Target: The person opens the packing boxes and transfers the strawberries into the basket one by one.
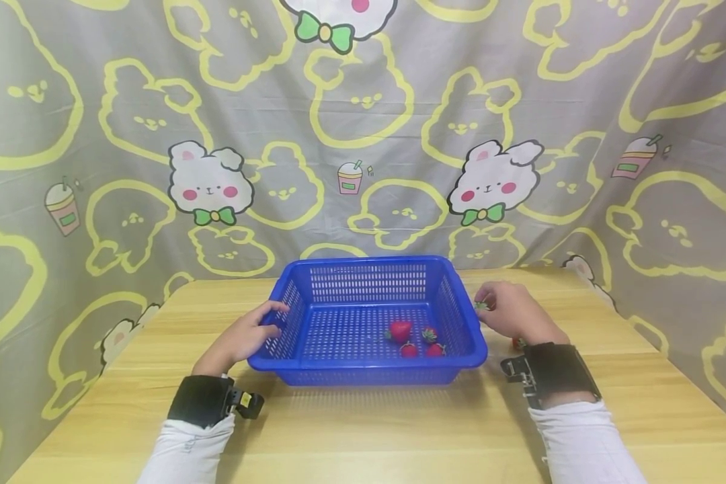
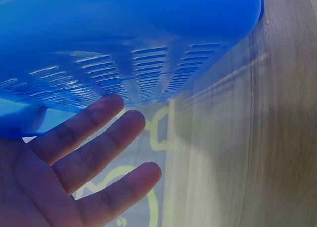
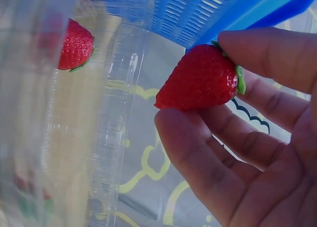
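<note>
A blue plastic basket [image 1: 363,363] with slotted walls stands on the table, several strawberries [image 1: 400,331] lying toward the right of its floor. My left hand [image 1: 248,336] rests at its left rim, thumb and a finger reaching over the edge. Three relaxed fingers [image 2: 99,158] spread below the rim, outside the wall, in the left wrist view. Just beyond the right rim, my right hand [image 1: 508,310] pinches a strawberry [image 3: 200,81] between thumb and fingers, its green leaves toward the palm. The red tip points away from the hand.
A clear plastic box [image 3: 116,118] stands below my right hand, with another strawberry [image 3: 77,45] in it. In the head view a strawberry [image 1: 517,343] shows partly behind my right wrist. A patterned curtain [image 1: 363,222] hangs behind the wooden table [image 1: 375,437].
</note>
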`<state>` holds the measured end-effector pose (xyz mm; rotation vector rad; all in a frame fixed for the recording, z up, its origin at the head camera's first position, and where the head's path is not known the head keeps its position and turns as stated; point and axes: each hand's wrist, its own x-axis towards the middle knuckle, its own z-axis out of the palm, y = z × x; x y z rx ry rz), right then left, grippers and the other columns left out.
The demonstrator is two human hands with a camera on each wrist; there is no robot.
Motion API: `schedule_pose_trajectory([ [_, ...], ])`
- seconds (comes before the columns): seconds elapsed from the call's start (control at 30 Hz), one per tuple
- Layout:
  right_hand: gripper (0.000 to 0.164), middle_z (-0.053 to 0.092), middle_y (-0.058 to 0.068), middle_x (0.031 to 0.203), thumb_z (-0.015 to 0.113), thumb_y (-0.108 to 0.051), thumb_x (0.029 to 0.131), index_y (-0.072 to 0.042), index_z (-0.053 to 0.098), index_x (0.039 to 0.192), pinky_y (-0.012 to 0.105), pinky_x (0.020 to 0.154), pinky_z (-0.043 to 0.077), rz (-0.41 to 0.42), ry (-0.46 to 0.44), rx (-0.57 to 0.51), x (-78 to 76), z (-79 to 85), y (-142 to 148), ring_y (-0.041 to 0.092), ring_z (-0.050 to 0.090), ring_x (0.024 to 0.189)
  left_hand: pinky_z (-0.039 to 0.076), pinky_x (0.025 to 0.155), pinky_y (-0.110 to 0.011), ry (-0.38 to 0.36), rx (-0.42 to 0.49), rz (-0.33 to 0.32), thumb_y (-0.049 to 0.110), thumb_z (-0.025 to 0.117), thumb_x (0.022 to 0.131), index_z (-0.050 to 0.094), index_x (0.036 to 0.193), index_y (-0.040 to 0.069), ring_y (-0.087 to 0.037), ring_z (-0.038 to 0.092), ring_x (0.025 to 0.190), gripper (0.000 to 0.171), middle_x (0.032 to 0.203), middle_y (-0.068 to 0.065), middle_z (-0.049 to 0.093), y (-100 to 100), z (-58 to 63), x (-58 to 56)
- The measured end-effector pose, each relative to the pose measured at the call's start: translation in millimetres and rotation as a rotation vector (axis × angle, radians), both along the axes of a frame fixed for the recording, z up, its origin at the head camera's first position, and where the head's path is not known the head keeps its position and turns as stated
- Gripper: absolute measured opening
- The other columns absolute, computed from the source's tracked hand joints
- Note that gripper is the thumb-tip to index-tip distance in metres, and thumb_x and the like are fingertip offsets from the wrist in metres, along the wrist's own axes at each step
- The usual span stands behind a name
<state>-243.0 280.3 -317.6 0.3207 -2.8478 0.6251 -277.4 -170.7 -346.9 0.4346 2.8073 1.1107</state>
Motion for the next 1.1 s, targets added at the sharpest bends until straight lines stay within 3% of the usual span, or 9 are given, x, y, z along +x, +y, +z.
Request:
schedule_pose_trajectory([
  [1.1, 0.020, 0.068, 0.018, 0.086, 0.067, -0.014, 0.083, 0.001, 0.063, 0.095, 0.052, 0.073, 0.052, -0.011, 0.044, -0.018, 5.7, 8.1, -1.8, 0.033, 0.062, 0.082, 0.037, 0.090, -0.074, 0.000, -0.004, -0.002, 0.010, 0.045, 0.091, 0.045, 0.132, 0.012, -0.056, 0.039, 0.122, 0.041, 0.143, -0.032, 0.037, -0.2, 0.5, 0.8],
])
